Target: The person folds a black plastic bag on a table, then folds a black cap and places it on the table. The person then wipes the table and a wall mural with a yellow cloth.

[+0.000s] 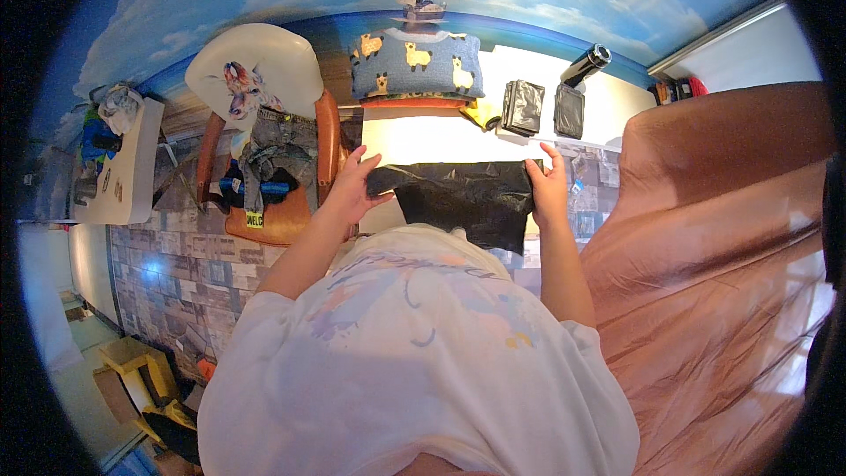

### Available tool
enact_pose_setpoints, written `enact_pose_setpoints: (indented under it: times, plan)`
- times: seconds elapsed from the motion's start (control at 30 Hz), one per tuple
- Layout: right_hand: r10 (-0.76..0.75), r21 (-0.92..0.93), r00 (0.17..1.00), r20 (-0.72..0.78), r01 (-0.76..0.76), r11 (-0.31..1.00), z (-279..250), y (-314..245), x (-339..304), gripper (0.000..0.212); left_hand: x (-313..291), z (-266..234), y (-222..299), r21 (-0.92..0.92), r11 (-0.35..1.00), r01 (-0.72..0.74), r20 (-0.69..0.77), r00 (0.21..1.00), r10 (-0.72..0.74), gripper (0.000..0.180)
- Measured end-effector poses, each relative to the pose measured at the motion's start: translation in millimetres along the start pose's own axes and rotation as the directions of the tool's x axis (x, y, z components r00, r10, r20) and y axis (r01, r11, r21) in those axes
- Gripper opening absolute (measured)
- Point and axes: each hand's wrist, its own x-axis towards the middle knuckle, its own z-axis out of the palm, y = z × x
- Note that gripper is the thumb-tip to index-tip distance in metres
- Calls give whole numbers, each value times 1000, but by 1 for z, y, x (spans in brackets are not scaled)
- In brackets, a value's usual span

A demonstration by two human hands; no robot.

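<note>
A black plastic bag hangs stretched between my two hands at the near edge of the white table. My left hand grips its left end, with the thumb and fingers around the edge. At the upper right corner, my right hand pinches the plastic. The bag's lower part droops toward my shirt and is wider on the right. Beyond it on the table lie a folded blue sweater with llama figures, and two flat folded black plastic bundles side by side.
A black cylinder lies at the table's back right, and a yellow item pokes out beside the sweater. To the left stands a chair with jeans draped on it. Brown cloth covers something large on the right.
</note>
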Motion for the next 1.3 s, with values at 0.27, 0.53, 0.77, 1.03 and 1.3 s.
enact_pose_setpoints:
  times: [0.27,0.53,0.77,1.03,1.3]
  plan:
    - [204,121,979,11,-204,971,1,-22,-14,60,2,-3,4,144,987,-74,90,994,61,27]
    - [186,258,982,-29,-172,951,-35,-8,20,24,3,5,6,193,963,-188,-13,981,194,26]
    - [-242,-122,905,-349,212,969,1,-19,16,69,-21,31,23,235,926,-295,265,936,231,44]
    - [-457,-589,578,676,796,135,112,-73,-43,61,-69,88,41,445,817,-367,459,877,144,54]
    - [-488,-473,688,537,724,502,100,-91,-40,31,-48,62,26,789,-157,-595,510,490,706,63]
